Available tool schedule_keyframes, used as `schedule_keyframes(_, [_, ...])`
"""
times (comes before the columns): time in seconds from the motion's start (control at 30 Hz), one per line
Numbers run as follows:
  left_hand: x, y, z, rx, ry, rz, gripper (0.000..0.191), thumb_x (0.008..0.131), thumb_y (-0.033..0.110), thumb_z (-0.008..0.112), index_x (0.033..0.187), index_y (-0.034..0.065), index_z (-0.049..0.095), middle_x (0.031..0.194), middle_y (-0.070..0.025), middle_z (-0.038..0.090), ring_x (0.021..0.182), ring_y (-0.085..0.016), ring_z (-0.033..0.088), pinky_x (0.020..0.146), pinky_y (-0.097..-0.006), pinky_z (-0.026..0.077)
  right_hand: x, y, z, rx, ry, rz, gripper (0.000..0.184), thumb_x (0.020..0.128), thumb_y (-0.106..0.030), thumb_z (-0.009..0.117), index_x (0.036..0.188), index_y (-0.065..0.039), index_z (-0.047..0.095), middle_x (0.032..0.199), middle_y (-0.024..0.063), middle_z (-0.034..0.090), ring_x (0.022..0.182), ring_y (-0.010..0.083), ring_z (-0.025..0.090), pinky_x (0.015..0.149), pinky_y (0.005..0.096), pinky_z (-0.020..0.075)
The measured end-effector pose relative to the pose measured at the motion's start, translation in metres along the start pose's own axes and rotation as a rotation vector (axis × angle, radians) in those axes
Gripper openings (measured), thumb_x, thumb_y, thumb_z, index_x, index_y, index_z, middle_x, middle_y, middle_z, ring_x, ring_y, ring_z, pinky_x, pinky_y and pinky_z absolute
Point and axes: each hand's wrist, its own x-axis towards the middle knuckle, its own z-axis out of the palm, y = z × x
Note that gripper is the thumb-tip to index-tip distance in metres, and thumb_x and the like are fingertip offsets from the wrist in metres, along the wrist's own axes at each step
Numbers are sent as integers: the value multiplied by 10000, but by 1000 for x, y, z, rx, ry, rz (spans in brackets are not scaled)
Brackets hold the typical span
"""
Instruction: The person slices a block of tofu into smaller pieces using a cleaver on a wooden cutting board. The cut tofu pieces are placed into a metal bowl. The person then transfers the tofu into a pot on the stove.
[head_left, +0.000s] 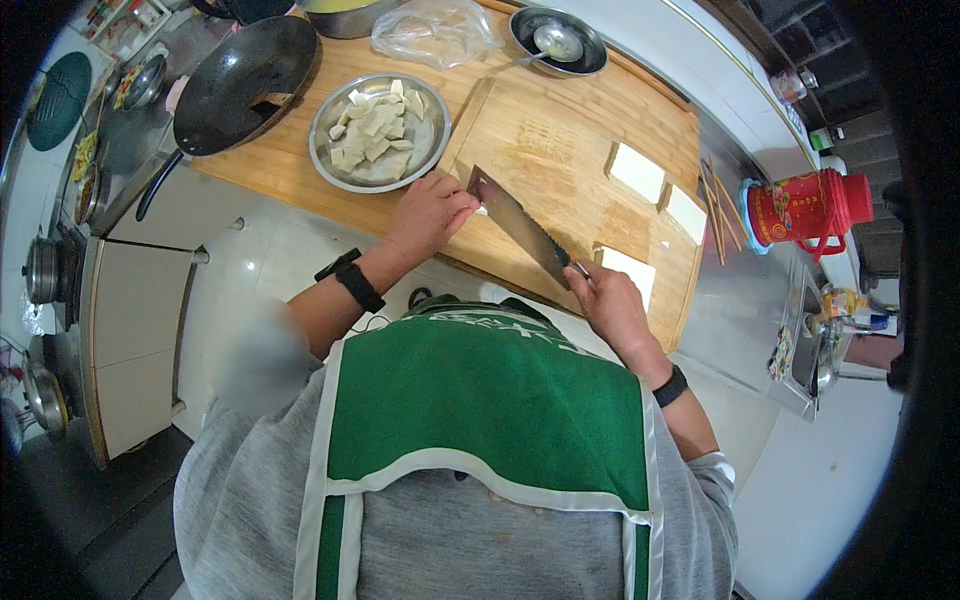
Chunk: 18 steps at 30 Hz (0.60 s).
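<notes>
My right hand (613, 304) grips the handle of a wide-bladed kitchen knife (523, 231) with dark notches along one edge. The blade slants over a wooden cutting board (574, 201), its tip beside my left hand (429, 211). At the bunched left fingertips a small white piece of tofu (481, 211) shows, mostly hidden by the fingers. Three white tofu blocks lie on the board's right side: an upper block (636, 172), a middle block (685, 214) and a lower block (630, 271), which my right hand partly covers. Cut tofu pieces (373, 129) lie in a round steel dish (318, 154).
A black wok (232, 79) sits at the table's left, its handle past the edge. Behind are a clear plastic bag (435, 31) and a dark bowl (596, 56) holding a ladle (559, 43). Chopsticks (718, 210) and a red thermos (795, 208) are at right.
</notes>
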Motion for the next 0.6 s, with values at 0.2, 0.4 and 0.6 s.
schedule_keyframes(0.2, [-3,-2,1,-42,1,-102,160,764,140,694,888,121,595,917,-46,582,885,-275,543,785,-383,449,-6,-5,-18,58,65,5,265,919,-334,552,1029,-123,669,692,204,623,673,387,622,593,463,494])
schedule_keyframes(0.4, [-8,-4,-1,-39,-24,-111,171,754,125,695,875,122,574,913,-54,579,910,-288,541,784,-395,441,-1,-13,-6,2,6,-3,251,918,-320,555,1022,-122,668,696,207,625,669,391,620,595,464,497])
schedule_keyframes(0.6, [-6,-4,0,-84,53,-122,163,755,100,689,872,107,575,863,-75,585,874,-289,553,790,-395,446,7,-14,-13,23,-10,4,248,908,-311,573,1009,-117,690,731,219,635,683,381,629,604,448,503])
